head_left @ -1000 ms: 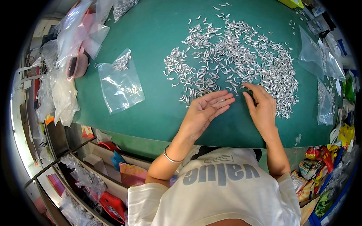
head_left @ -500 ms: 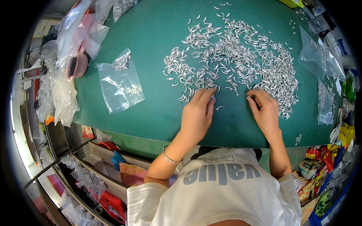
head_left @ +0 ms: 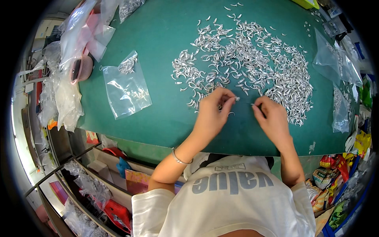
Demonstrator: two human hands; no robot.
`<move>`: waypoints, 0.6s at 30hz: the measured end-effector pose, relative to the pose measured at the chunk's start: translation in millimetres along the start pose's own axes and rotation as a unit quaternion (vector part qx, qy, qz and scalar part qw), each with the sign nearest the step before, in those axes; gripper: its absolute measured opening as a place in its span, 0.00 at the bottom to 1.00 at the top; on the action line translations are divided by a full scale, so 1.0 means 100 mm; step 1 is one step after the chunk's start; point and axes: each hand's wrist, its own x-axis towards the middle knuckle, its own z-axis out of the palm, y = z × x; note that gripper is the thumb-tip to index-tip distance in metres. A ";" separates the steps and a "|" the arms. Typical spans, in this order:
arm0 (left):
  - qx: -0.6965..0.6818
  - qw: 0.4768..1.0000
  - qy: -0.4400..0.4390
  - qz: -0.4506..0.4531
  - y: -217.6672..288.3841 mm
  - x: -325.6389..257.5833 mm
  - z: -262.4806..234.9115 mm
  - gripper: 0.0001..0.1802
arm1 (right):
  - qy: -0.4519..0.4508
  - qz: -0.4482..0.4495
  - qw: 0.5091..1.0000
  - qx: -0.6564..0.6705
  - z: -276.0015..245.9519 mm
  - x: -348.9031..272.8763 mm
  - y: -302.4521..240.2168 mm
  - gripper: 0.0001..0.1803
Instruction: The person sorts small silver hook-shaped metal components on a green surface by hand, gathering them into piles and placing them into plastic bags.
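Many small curved silvery metal pieces (head_left: 246,55) lie scattered in a wide heap on the green table mat (head_left: 166,114). At the heap's near edge, my left hand (head_left: 214,110) pinches a small silvery piece (head_left: 237,98) between thumb and fingertips. My right hand (head_left: 273,118), close by on the right, is also pinched, and a thin light tip of a piece shows at its fingertips. The two hands face each other with a gap between them. One loose curved piece lies under my left hand, mostly covered.
To the left lies a see-through plastic bag (head_left: 128,93) with a few silvery pieces on its top end. A pink basket (head_left: 83,68) and plastic bags (head_left: 71,94) crowd the left edge. More plastic bags (head_left: 340,108) lie at the right edge. Below left stands an open drawer (head_left: 114,181).
My left hand has come off the pieces and turned inward, now showing a piece in its fingertips. My right hand has shifted slightly left, its fingertips pinched nearer to the left hand.
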 end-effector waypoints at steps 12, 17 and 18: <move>0.087 0.996 0.019 0.027 0.14 -0.31 -0.02 0.16 | 0.053 0.129 0.932 0.335 -0.17 -0.14 0.22 0.04; 0.109 0.990 0.077 0.051 0.09 -0.31 0.00 0.16 | 0.134 -0.043 0.982 -0.125 0.01 -0.05 0.05 0.06; 0.108 0.988 0.090 0.061 0.09 -0.31 0.00 0.16 | 0.122 -0.032 0.985 -0.116 0.03 -0.05 0.08 0.07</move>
